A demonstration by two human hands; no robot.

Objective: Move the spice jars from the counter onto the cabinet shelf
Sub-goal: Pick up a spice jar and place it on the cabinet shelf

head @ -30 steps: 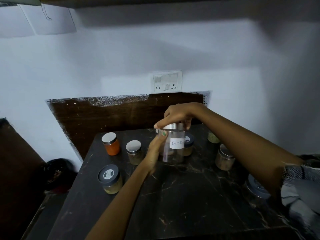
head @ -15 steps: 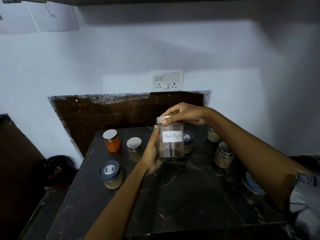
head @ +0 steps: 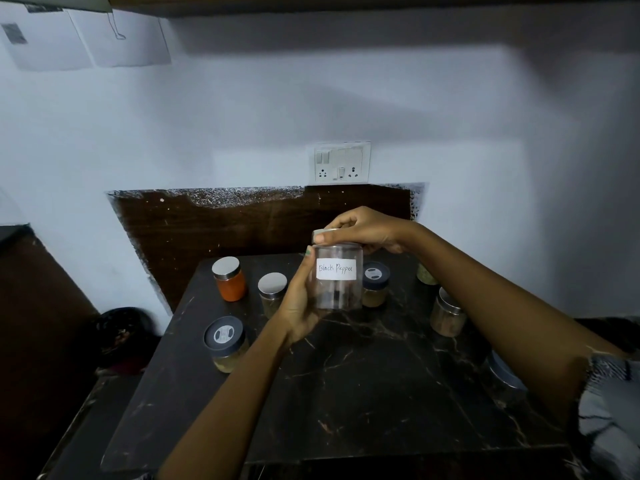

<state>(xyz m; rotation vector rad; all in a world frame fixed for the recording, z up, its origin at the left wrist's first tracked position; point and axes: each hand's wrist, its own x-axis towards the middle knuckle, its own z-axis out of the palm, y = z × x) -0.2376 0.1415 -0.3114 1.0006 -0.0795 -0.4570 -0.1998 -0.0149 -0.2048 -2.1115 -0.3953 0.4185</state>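
Marble counter (head: 363, 393) | left hand (head: 298, 306), right hand (head: 367, 230) grips clamped on clear cylindrical jar (head: 337, 285)

white switchboard (head: 341, 162) on wall; papers (head: 88, 41) upper left.

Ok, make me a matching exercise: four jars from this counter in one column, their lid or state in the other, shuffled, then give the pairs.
Jars:
1. Black Pepper jar
2. orange spice jar
3. yellowish jar at front left
4. jar at the far right

States:
A. dark lid with a round label
B. plain silver lid, red-orange contents
C. held up in both hands
D. beside the right forearm, pale brown contents

Pairs: 1-C, 2-B, 3-A, 4-D
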